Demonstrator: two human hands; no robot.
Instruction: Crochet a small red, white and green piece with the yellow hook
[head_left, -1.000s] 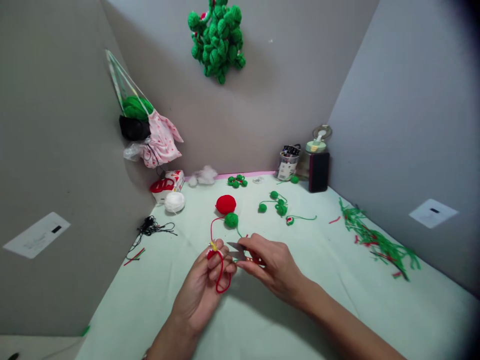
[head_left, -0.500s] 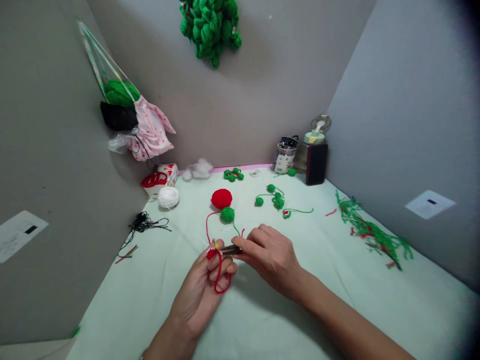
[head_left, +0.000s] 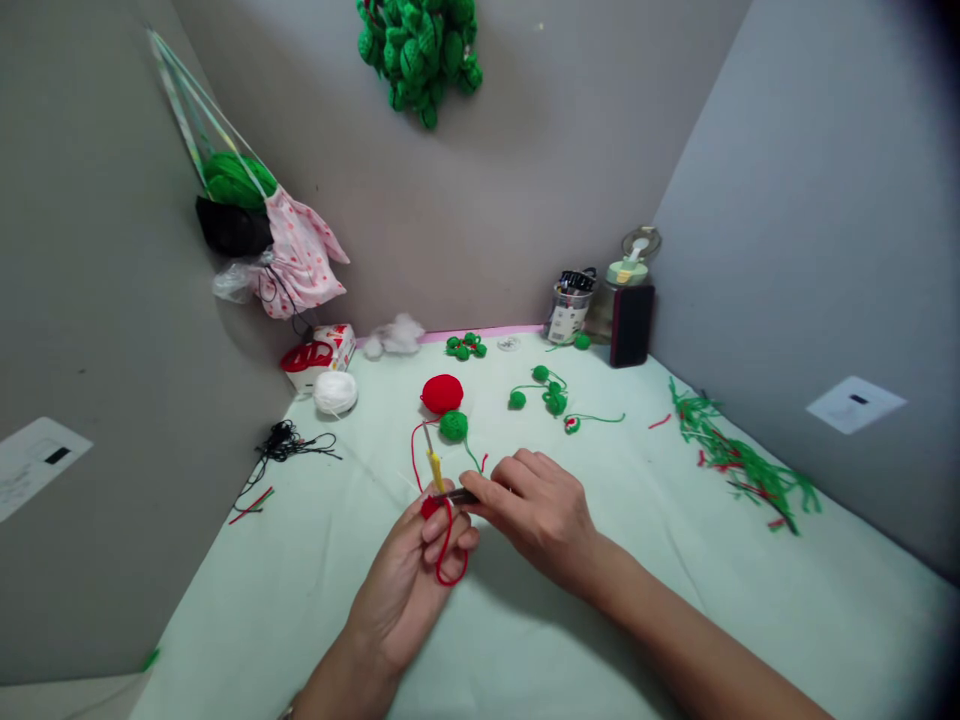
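My left hand (head_left: 401, 585) has its fingers closed on a small red crocheted piece (head_left: 430, 507), from which a loop of red yarn (head_left: 450, 580) hangs over the fingers. Above that piece stands a thin tool with a yellow grip (head_left: 435, 467) and a metal shaft pointing away from me; it looks like a crochet hook. Pinched in my right hand (head_left: 536, 510) is a dark narrow tool (head_left: 459, 495) whose tip meets the red piece. Its exact kind is unclear. Just beyond the hands lie a red yarn ball (head_left: 442, 393) and a green yarn ball (head_left: 453, 426).
At left are a white yarn ball (head_left: 335, 393) and black cords (head_left: 285, 442). Several green crocheted balls (head_left: 555, 402) lie beyond my right hand. Green yarn scraps (head_left: 739, 455) line the right side. A phone (head_left: 631, 326) leans beside a pen cup (head_left: 568, 316) at the back.
The yellow-gripped tool now stands up from the red piece, its shaft showing; before, only a short yellow bit was visible. Both hands stay close together, the left slightly further right.
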